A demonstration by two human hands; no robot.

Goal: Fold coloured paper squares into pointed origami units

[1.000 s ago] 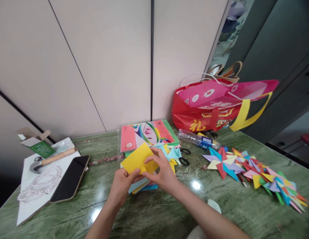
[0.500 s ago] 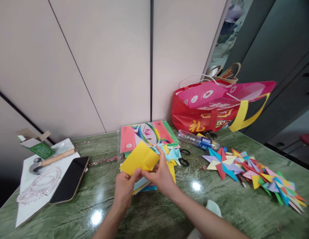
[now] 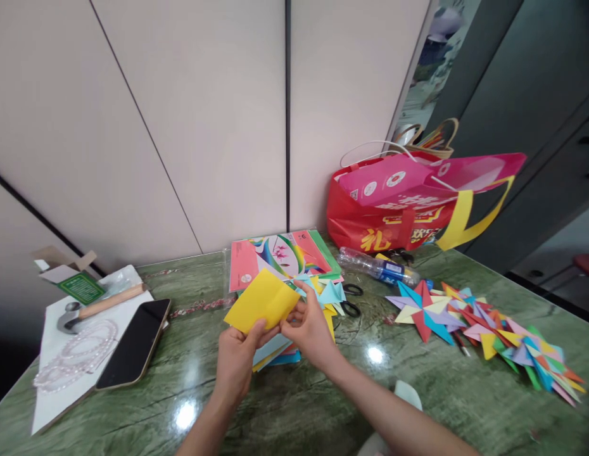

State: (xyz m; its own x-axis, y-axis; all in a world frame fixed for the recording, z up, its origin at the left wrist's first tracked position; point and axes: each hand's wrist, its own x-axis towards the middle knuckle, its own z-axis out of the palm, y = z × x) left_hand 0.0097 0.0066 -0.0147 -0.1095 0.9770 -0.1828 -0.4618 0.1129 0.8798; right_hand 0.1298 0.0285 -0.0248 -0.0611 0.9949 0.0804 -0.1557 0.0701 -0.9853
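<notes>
A sheet of yellow paper (image 3: 262, 301) with a faint crease near its right side is held up in the middle, tilted above the table. My left hand (image 3: 240, 354) grips its lower edge, thumb in front and fingers behind. At the right edge, my right hand (image 3: 310, 323) has its fingers curled against the paper, the index finger reaching to the upper corner. Below and behind my hands lie loose coloured sheets (image 3: 278, 350) and small folded light-blue paper pieces (image 3: 331, 292), partly hidden.
A pack of coloured paper (image 3: 247, 259) lies behind, with black-handled scissors (image 3: 352, 309) and a plastic bottle (image 3: 377, 267) beside it. Folded paper stars (image 3: 422, 310) spread rightward. A red bag (image 3: 351, 215) stands at the back. Left are a phone (image 3: 134, 342), a hammer (image 3: 111, 301) and beads (image 3: 76, 361).
My right thumb has slid off the front of the yellow paper toward its right edge, and the right fingers have curled more. The paper lies flatter and has shifted slightly left.
</notes>
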